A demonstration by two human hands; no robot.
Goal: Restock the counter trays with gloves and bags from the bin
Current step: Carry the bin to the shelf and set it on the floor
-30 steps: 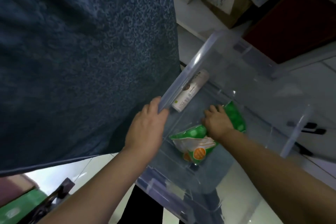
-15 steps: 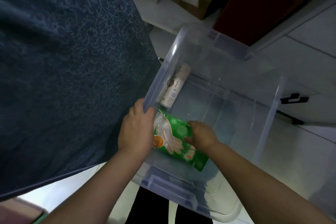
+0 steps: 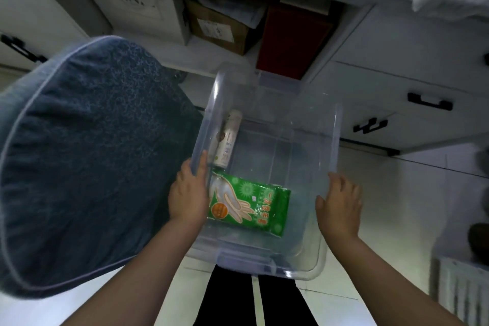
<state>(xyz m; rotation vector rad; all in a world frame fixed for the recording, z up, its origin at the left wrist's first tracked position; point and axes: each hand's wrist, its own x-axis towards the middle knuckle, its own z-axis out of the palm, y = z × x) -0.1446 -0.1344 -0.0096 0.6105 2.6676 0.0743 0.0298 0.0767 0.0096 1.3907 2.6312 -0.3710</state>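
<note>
1. two hands on a clear plastic bin (image 3: 267,262): left hand (image 3: 188,193) curled over the left rim, gripping the wall; right hand (image 3: 340,206) spread with fingers loose, against or just beside the right wall, contact too unclear to call.
2. inside, flat on the bin floor near the left hand: a green pack of gloves (image 3: 250,206). further back along the left wall: a pale roll (image 3: 227,140), likely bags, label too small to read.
3. beside the bin on the left, a large blue cushion (image 3: 87,161); behind it, white cabinets with an open shelf holding a cardboard box (image 3: 219,29) and a red box (image 3: 293,40).
4. step in hand, as a judgement: taking hold of the bin by both sides, stock not yet out, no counter trays in view.
5. next, probably: a firm close of the right hand on the rim, then an even lift, kept level so pack and roll stay put; or else a reach in for the green pack first.
</note>
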